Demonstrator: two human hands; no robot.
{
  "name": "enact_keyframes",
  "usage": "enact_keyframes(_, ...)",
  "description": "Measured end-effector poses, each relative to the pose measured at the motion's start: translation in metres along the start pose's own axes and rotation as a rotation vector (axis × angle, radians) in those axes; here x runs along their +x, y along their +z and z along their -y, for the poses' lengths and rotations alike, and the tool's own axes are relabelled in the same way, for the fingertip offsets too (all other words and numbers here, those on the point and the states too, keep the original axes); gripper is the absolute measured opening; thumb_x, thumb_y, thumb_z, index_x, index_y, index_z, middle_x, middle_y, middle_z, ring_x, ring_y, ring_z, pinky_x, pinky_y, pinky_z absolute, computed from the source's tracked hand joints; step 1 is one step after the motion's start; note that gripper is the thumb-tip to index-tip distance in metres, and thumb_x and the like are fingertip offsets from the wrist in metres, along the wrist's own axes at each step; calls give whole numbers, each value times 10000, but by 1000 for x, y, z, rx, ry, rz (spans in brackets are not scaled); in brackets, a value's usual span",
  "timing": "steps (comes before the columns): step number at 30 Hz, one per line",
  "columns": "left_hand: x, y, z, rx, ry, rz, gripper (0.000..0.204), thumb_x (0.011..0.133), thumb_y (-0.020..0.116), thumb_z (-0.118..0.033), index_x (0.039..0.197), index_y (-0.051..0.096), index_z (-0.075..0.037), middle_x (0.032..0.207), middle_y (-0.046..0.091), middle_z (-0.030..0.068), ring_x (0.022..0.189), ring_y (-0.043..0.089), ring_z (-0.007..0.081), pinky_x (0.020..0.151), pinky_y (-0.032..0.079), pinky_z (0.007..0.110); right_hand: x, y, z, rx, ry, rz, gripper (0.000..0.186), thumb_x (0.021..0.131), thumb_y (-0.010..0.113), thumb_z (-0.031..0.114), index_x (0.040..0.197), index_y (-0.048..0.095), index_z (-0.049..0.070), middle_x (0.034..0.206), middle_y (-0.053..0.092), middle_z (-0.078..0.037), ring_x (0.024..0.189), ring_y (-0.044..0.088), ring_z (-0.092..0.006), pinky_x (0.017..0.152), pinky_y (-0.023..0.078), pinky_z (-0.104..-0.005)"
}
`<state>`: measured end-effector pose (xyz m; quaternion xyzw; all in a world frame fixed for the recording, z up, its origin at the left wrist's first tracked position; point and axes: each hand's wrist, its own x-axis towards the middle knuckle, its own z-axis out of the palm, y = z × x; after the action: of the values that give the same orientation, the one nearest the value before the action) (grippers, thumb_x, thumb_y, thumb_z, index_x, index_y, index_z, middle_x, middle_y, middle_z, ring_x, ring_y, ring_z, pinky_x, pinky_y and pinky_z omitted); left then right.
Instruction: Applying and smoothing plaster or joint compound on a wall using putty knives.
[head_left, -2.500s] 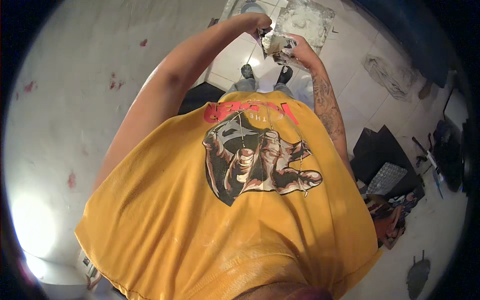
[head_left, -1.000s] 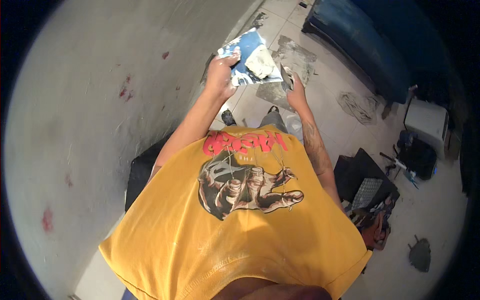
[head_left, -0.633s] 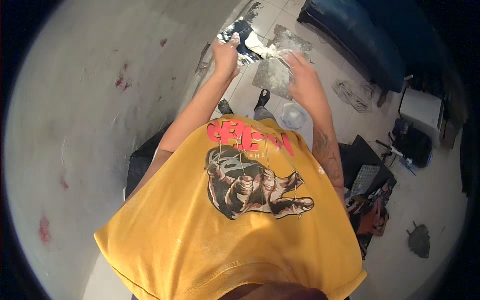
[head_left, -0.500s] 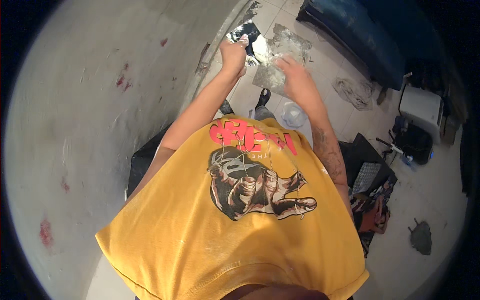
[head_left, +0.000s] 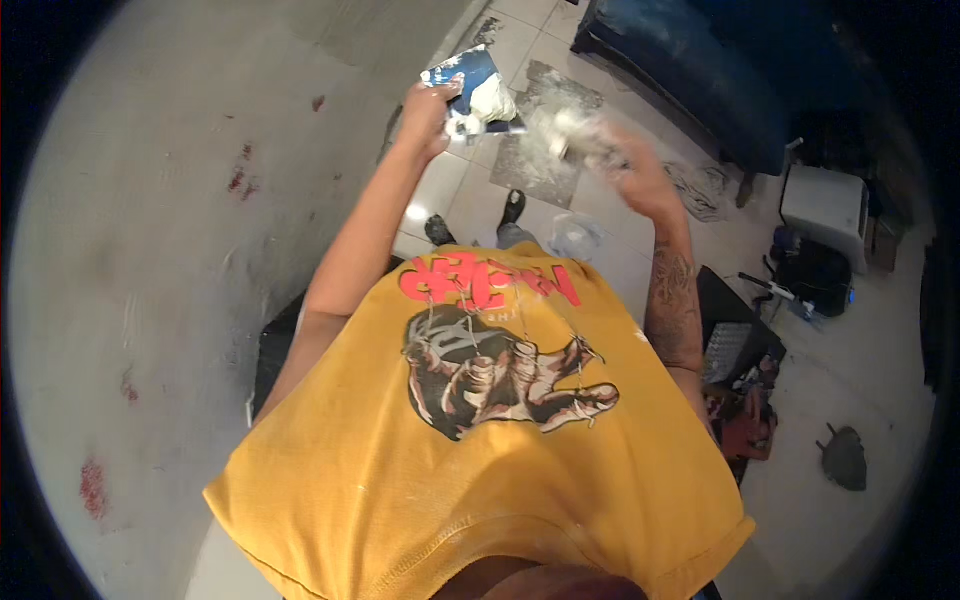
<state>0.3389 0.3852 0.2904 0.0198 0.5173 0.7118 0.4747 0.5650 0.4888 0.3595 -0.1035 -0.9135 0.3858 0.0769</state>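
In my left hand (head_left: 428, 115) I grip a flat blue plate (head_left: 466, 70) by its edge, thumb on top. A thick lump of white putty (head_left: 492, 98) lies on the plate, with more smeared along its rim. My right hand (head_left: 645, 180) is off to the right of the plate, fingers closed round a whitish, putty-smeared hand tool (head_left: 572, 132). Motion blurs the tool, so its exact shape does not show. Both hands are out in front of me, apart from each other, and the tool does not touch the plate.
A grey, dusty sheet (head_left: 535, 175) lies on the tiled floor beyond my feet. On the left rises a grey wall (head_left: 180, 280) with red marks. A dark blue piece of furniture (head_left: 680, 70), a clear plastic bag (head_left: 577, 236) and a white box (head_left: 825, 212) are on the right.
My right hand has swung right, away from the plate, with the tool. My left hand and the plate have shifted left, and the plate's blue face now shows more clearly.
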Motion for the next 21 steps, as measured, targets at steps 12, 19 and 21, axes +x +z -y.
enact_keyframes(12, -63, 26, 3, -138, -196, 227, 178, 765, 407, -28, 912, 467, 53, 825, 545, 135, 695, 569, 204, 636, 487, 311, 10, 44, 7, -309, -99, -313, 432, 560, 564, 40, 967, 423, 6, 1030, 396, -164, 933, 396, -348, 788, 356, -387)
enact_keyframes(19, -57, -3, 27, -58, -136, 150, 189, 750, 413, -18, 922, 467, 38, 847, 548, 124, 735, 565, 209, 655, 478, 327, -25, 73, -55, -393, -22, -147, 460, 562, 490, -66, 1010, 403, -11, 1031, 398, -185, 962, 391, -352, 813, 345, -376)
enact_keyframes(21, -64, -2, 11, -111, -118, 182, 203, 752, 411, -21, 939, 464, 36, 860, 547, 126, 745, 565, 211, 664, 477, 324, -36, 75, -75, -377, 47, -72, 482, 558, 491, -74, 1027, 401, -10, 1044, 404, -183, 978, 393, -328, 817, 344, -361)
